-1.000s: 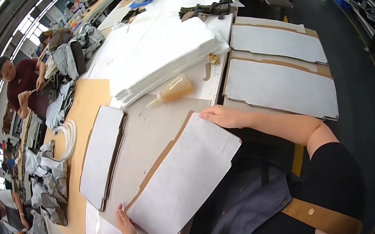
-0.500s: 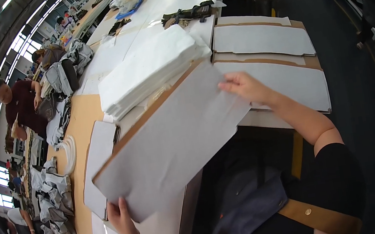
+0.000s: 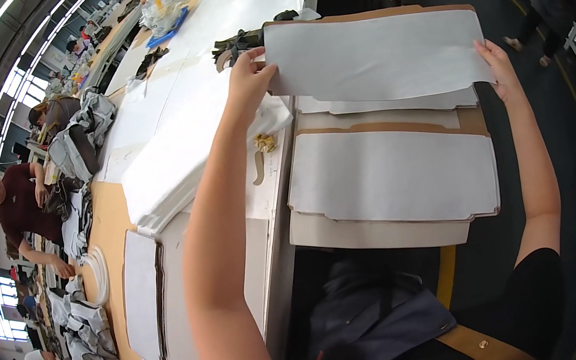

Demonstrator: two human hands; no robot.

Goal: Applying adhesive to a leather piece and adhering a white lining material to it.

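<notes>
Panel (image 3: 375, 55) now mostly past table edge (image 3: 278, 235)

White panel (image 3: 374, 55) | brown far edge | lightly creased | held by both ends above farther stack (image 3: 440, 102)

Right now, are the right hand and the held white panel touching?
Touching. The head view shows the right hand at the white panel, its fingertips overlapping the panel's right edge, with no gap visible.

Left hand (image 3: 250, 85) and right hand (image 3: 503, 73) held out, well apart — both gripping.
The bare left arm (image 3: 214, 258) slants rightward to a thumb-and-finger pinch; the right arm (image 3: 537, 165) reaches forward, slightly bent.
</notes>
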